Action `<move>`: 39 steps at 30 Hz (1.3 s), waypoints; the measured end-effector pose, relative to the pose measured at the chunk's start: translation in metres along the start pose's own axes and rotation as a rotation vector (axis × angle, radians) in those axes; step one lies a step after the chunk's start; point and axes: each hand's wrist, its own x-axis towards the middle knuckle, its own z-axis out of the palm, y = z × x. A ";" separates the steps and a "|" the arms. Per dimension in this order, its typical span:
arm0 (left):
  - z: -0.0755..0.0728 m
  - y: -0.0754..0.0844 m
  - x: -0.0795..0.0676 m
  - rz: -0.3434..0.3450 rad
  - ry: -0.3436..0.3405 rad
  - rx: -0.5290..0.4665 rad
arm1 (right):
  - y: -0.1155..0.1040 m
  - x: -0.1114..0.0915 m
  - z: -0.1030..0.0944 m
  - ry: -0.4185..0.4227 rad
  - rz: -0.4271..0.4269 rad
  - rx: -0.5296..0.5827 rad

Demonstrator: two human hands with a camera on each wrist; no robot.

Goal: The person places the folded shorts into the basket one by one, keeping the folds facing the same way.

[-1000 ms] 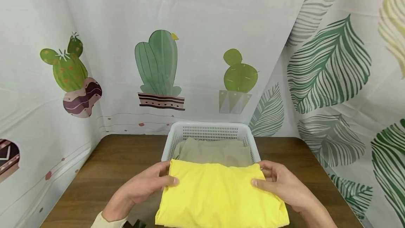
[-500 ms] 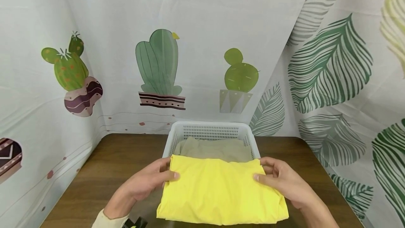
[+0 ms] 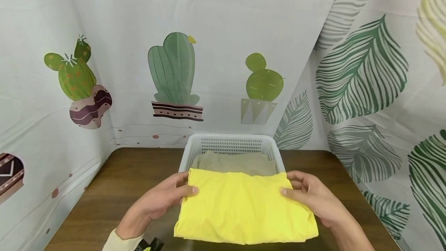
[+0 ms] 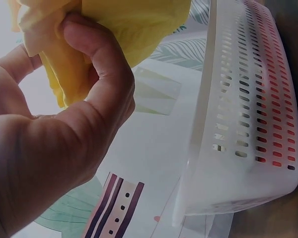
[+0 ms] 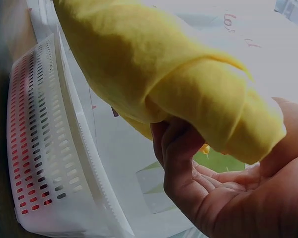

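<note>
A folded yellow cloth garment (image 3: 244, 208) is held up between both hands, spread flat toward the head camera. On its left edge the left hand (image 3: 163, 196) pinches it, thumb on the near face and fingers behind. The right hand (image 3: 315, 200) grips the right edge the same way. In the right wrist view the garment (image 5: 154, 64) shows its folded layers, with fingers curled under it. Behind and partly hidden by it stands a white plastic basket (image 3: 230, 138) holding a greyish-beige cloth (image 3: 237, 164). The basket's slotted wall (image 4: 238, 124) appears in the left wrist view, below the garment's level.
The basket stands at the back of a dark brown wooden table (image 3: 139, 169). A white curtain (image 3: 223, 11) printed with cacti and leaves hangs behind and along both sides. Something red shows through the basket's slots (image 5: 30, 139) in both wrist views.
Both hands have raised the yellow garment slightly and moved it a little toward the basket, covering more of the beige cloth. The grip looks the same.
</note>
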 end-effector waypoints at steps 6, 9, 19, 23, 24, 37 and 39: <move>-0.001 0.002 0.002 -0.007 -0.005 -0.020 | -0.001 0.002 -0.002 0.034 0.003 -0.002; -0.001 0.002 0.004 -0.010 -0.011 -0.029 | 0.000 0.003 -0.003 0.038 0.010 0.019; -0.004 0.003 0.007 -0.019 0.000 -0.028 | 0.001 0.008 -0.005 0.050 0.003 0.014; -0.006 0.004 0.008 -0.027 0.018 -0.032 | 0.002 0.010 -0.006 0.023 -0.005 0.048; -0.006 0.004 0.008 -0.027 0.020 -0.032 | 0.002 0.011 -0.006 0.019 -0.008 0.055; -0.012 0.003 0.013 -0.027 0.052 -0.018 | 0.003 0.017 -0.008 -0.007 0.021 0.174; -0.013 0.003 0.014 -0.019 0.048 -0.021 | 0.004 0.018 -0.009 -0.010 0.032 0.189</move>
